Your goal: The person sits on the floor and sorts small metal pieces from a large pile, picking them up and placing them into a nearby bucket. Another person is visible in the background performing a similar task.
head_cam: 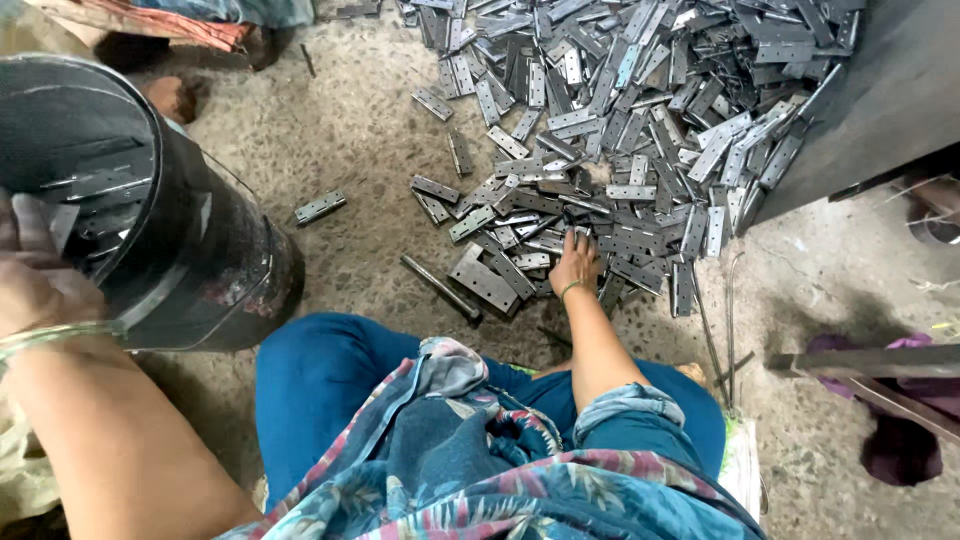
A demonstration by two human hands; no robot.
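Grey steel hinge plates (640, 110) lie heaped across the concrete floor (340, 130) in the upper right of the frame, the pile thinning toward the middle where single plates lie apart. The right hand (575, 265), a thin bangle at its wrist, rests on the near edge of the heap at the centre of the frame, fingers curled down among the plates; whether they have closed on one I cannot tell, since the fingertips are hidden in the metal. The left hand (35, 285), at the left edge, is clamped on the rim of a black metal bucket (190, 250), tipping its mouth toward the camera. Inside, a modest number of plates (95, 185) lean against the wall, well short of filling it.

Judging by this, the gathering is at an early stage: a small share sits in the bucket and the great bulk remains on the floor. One stray plate (320, 207) lies alone between bucket and heap, and a short steel rod (440, 288) lies just left of the reaching hand.
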